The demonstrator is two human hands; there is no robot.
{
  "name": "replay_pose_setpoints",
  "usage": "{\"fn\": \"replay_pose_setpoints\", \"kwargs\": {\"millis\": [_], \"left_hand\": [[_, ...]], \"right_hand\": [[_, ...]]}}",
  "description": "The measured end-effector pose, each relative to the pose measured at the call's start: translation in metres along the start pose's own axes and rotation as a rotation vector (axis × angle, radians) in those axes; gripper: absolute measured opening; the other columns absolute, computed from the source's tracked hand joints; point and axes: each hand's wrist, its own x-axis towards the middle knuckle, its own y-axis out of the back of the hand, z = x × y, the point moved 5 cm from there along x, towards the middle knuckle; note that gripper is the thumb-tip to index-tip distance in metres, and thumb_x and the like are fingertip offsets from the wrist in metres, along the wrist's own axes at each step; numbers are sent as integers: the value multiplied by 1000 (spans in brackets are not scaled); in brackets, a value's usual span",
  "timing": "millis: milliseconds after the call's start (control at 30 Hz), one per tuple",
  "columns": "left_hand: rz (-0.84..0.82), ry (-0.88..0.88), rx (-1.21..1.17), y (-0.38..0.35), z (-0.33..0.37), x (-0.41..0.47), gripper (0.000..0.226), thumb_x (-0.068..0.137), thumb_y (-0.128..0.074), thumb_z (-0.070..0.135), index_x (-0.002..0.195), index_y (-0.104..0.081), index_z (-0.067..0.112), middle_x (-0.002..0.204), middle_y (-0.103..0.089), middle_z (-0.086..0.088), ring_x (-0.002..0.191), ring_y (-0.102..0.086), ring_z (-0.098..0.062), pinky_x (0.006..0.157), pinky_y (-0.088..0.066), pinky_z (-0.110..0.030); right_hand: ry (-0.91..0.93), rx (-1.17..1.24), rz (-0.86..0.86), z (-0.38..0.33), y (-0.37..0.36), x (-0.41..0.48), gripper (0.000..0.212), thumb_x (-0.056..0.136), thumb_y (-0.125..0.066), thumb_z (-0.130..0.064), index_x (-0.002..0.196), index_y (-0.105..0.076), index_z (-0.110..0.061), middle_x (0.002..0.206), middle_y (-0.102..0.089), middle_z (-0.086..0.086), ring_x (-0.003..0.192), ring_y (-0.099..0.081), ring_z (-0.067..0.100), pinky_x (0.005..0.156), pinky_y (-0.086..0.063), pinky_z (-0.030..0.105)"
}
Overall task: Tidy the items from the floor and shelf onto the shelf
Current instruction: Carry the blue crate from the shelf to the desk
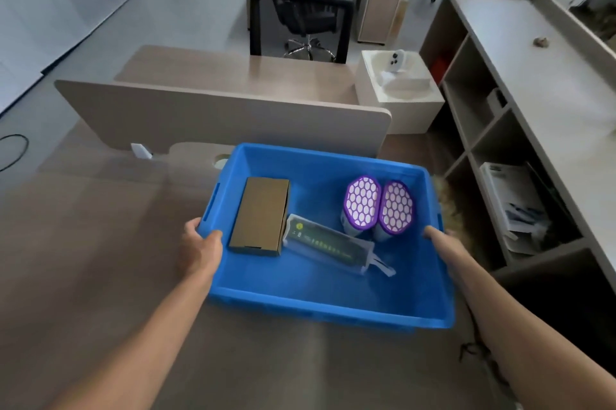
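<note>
1. Between both hands, the blue bin hangs above the floor; the left hand and right hand each clamp a side rim.
2. To the right stands the shelf, nearer the right hand; the bin's long axis runs hand to hand.

The right hand is mostly hidden behind the right rim of the blue bin, so its grip cannot be told. The left hand shows only its thumb inside; its fingers lie under the rim. Print on the bagged item is too blurred to read. The shelf is cut off at the right edge.
</note>
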Motion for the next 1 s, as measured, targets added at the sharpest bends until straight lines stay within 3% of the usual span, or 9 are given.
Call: {"fn": "replay_pose_setpoints", "kwargs": {"millis": [133, 267, 367, 433, 500, 667, 733, 867, 1000], "left_hand": [[-69, -2, -14, -9, 1, 4, 41, 84, -60, 27, 123, -47, 25, 100, -63, -5, 80, -62, -31, 81, -54, -48], [-152, -37, -18, -6, -3, 7, 47, 88, -59, 20, 132, -44, 26, 105, -61, -2, 77, -61, -24, 75, -56, -44], [-205, -81, -6, -2, -12, 6, 62, 88, -52, 7, 145, -37, 27, 122, -60, -4, 87, -62, -26, 75, -54, -40], [-206, -100, 8, 2, -22, 1, 72, 86, -48, 2, 150, -31, 29, 138, -55, -5, 98, -62, -30, 85, -54, -44], [-222, -115, 18, 5, -32, -8, 77, 86, -46, 2, 153, -23, 32, 148, -47, -3, 100, -62, -31, 83, -53, -41], [-230, -177, 55, 8, -46, -27, 78, 91, -47, 3, 156, -13, 30, 159, -31, -2, 128, -50, -31, 88, -41, -34], [-234, -182, 56, 9, -47, -31, 77, 94, -46, 4, 156, -9, 29, 162, -24, 0, 136, -43, -30, 91, -40, -35], [-212, -180, 84, 8, -45, -39, 76, 96, -45, 6, 157, -5, 27, 163, -21, -2, 136, -42, -30, 83, -40, -34], [-190, -159, 102, 2, -42, -43, 78, 94, -43, 4, 157, -3, 26, 162, -20, -7, 138, -37, -33, 96, -40, -40]], "right_hand": [[27, -15, 16, -1, 3, 12, 48, 68, -62, -31, 112, -66, -10, 99, -73, 17, 88, -71, 36, 88, -58, 54], [39, -39, 34, 0, 4, -3, 61, 69, -65, -39, 124, -60, -13, 106, -72, 13, 90, -71, 33, 84, -59, 49], [46, -82, 44, 7, 6, -30, 48, 86, -64, -33, 128, -52, -14, 110, -68, 12, 94, -68, 33, 80, -58, 46], [74, -147, 83, 16, 10, -48, 48, 84, -63, -33, 127, -53, -17, 107, -68, 9, 91, -69, 31, 81, -60, 50], [110, -214, 114, 26, 13, -68, 45, 85, -63, -29, 127, -53, -17, 107, -68, 8, 92, -69, 30, 83, -59, 49], [108, -283, 188, 52, 12, -120, 44, 90, -55, -13, 133, -49, -10, 119, -64, 15, 92, -59, 27, 79, -47, 33], [112, -292, 209, 60, 11, -127, 44, 90, -50, -9, 134, -48, -10, 122, -64, 17, 93, -58, 29, 81, -45, 33], [92, -273, 242, 64, 11, -132, 42, 92, -42, -2, 133, -46, -11, 120, -62, 16, 89, -53, 25, 78, -42, 31], [78, -288, 248, 62, 11, -128, 40, 91, -40, 0, 129, -44, -10, 127, -61, 19, 100, -61, 34, 82, -47, 35]]}}
